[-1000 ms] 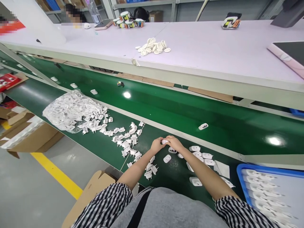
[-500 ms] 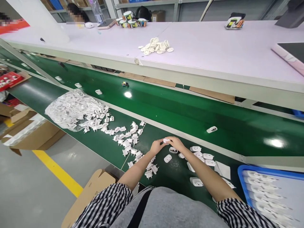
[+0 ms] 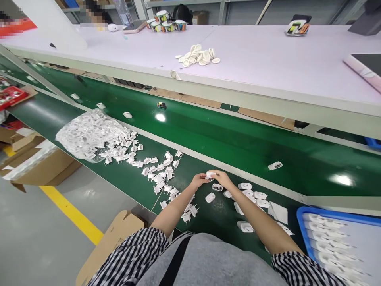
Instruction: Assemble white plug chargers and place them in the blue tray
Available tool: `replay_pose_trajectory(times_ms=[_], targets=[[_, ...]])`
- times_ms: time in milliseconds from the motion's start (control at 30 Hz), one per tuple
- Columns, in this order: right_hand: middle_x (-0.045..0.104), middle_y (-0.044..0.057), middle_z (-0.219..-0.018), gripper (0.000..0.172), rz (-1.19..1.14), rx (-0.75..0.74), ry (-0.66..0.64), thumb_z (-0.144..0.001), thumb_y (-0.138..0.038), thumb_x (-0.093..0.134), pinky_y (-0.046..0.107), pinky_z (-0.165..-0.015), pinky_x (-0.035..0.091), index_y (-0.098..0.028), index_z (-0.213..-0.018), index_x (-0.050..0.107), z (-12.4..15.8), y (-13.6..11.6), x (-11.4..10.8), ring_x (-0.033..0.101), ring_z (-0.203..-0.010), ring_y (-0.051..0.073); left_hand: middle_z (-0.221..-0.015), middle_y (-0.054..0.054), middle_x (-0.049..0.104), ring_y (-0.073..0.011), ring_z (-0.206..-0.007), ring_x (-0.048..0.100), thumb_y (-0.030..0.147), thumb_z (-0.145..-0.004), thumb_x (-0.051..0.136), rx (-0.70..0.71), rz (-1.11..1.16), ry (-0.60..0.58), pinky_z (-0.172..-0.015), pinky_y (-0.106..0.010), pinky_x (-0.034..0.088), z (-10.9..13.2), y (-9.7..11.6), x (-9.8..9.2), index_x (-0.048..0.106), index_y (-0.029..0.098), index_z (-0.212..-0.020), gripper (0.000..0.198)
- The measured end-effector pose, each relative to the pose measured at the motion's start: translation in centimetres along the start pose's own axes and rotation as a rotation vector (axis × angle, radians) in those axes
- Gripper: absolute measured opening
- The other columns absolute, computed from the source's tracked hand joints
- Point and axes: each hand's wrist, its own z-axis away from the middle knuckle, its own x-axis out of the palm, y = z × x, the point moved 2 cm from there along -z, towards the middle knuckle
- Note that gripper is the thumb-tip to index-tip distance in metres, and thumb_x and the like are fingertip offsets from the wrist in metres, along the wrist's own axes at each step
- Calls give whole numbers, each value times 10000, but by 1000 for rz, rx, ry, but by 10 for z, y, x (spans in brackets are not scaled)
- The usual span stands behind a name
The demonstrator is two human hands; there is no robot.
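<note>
Both hands meet over the green bench around a small white charger housing (image 3: 210,174). My left hand (image 3: 199,181) pinches its left side, while my right hand (image 3: 222,179) has its fingers closed on the right side. A dark opening shows on the housing's lower side. Just below the hands lies another white housing (image 3: 217,187), its open side up with dark parts inside. Nearer to me is a white oval cover (image 3: 210,198). Several white housings (image 3: 245,193) are grouped beside my right forearm. Loose white two-pin plug pieces (image 3: 160,176) spread out to the left.
A clear bag (image 3: 86,137) of white plug pieces lies on the left bench. At right is a blue-rimmed tray (image 3: 301,216) with rows of white chargers. The green conveyor (image 3: 214,135) carries scattered parts. White oval pieces (image 3: 198,55) are heaped on the shelf above.
The held housing has been tilted, so its dark opening now shows, and my fingers have shifted on it. Parts on the conveyor have moved to the right.
</note>
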Motion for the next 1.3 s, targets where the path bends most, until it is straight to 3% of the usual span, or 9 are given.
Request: replay_pose_trajectory(times_ms=[133, 233, 333, 500, 667, 933, 1133, 1300], targets=[[547, 17, -982, 264, 51, -86, 68, -679, -224, 443, 253, -738, 396, -225, -915, 561, -4, -12, -10, 499, -881, 136, -727, -21, 600, -89, -640, 533, 95, -548, 593, 46, -29, -5, -675, -230, 410, 0, -7, 0, 567, 105, -794, 247], [533, 27, -943, 239, 282, -118, -20, -655, -196, 482, 249, -705, 399, -219, -869, 586, -1, -14, -8, 514, -810, 133, -866, -52, 570, -96, -662, 526, 143, -517, 634, 98, -194, 7, -662, -238, 418, 7, -7, -2, 510, 110, -938, 440], [533, 43, -915, 252, 487, -125, -103, -670, -154, 456, 238, -690, 395, -197, -884, 583, 5, -10, -1, 522, -774, 130, -988, -64, 511, -107, -705, 518, 195, -486, 661, 186, -448, 125, -662, -242, 421, 17, -3, -3, 430, 145, -1051, 613], [544, 48, -943, 272, 672, -186, -122, -709, -155, 405, 245, -689, 389, -207, -928, 556, 7, -8, 4, 511, -837, 154, -966, -25, 515, -101, -723, 520, 207, -641, 528, 289, -757, 183, -673, -218, 412, 27, 4, 3, 483, 188, -986, 349], [548, 17, -981, 275, 705, -231, -125, -734, -179, 379, 244, -693, 393, -245, -956, 527, 8, -5, 5, 513, -858, 148, -1019, -22, 501, -104, -777, 517, 189, -693, 455, 348, -912, 184, -716, -208, 397, 25, 7, 4, 436, 196, -1056, 363], [537, 43, -1026, 268, 763, -106, -185, -735, -193, 391, 248, -716, 380, -199, -985, 488, 7, -12, 6, 505, -898, 169, -1016, -41, 505, -147, -835, 508, 273, -738, 407, 356, -1186, 85, -705, -235, 402, 24, 21, 5, 466, 185, -1018, 299], [596, 119, -842, 211, 854, 16, -252, -698, -190, 438, 261, -619, 386, -125, -882, 517, -1, -19, 9, 549, -793, 212, -894, -83, 542, -186, -792, 531, 244, -720, 431, 283, -1423, -74, -657, -268, 416, 19, 43, 12, 526, 144, -913, 236], [610, 90, -803, 179, 835, 64, -282, -669, -219, 480, 235, -597, 380, -159, -826, 542, -4, -16, 10, 550, -787, 194, -800, -104, 579, -206, -785, 539, 222, -686, 477, 230, -1489, -208, -669, -274, 407, 10, 51, 12, 572, 122, -797, 178]])
